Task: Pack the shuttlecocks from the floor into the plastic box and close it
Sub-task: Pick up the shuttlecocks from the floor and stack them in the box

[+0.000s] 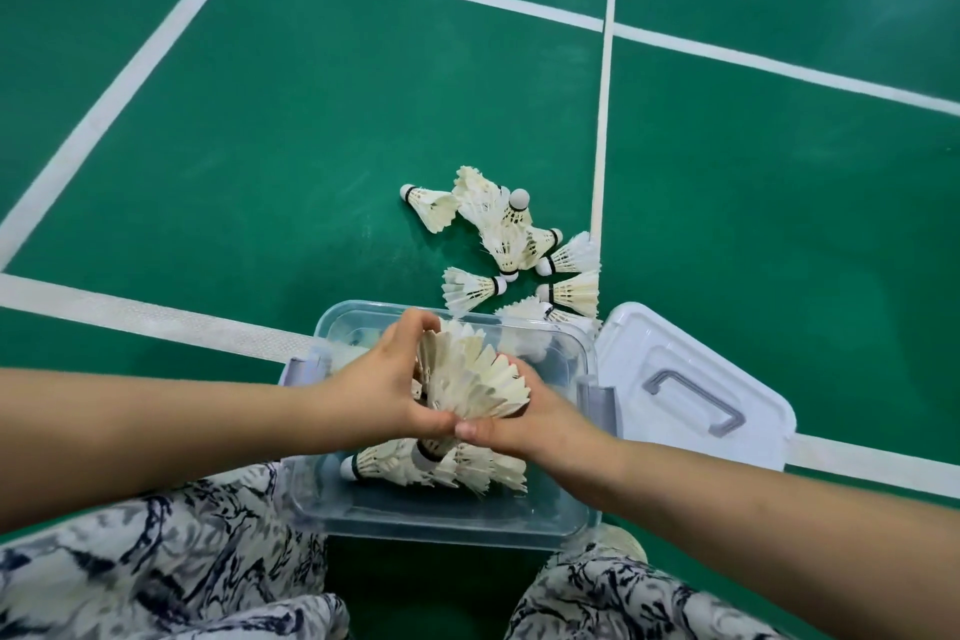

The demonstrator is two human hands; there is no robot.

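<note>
Both hands over open plastic box [447, 530]: left hand [379, 379] and right hand [535, 424], fingers curled, clasp bunch of shuttlecocks [470, 374] between them. Packed shuttlecocks [436, 465] lie inside box, near side. Loose pile [511, 234] on green floor just beyond far rim. Lid [691, 379] lies right of box.

We see both forearms [156, 426] bare to the frame edge, w/ left hand [379, 390] & right hand [524, 424] bare too. The legs wear loose trousers [156, 561]: white fabric w/ grey & navy branch-like print all over. Near the right knee we make out a shoe [623, 543] w/ a pale beige, rounded toe.
</note>
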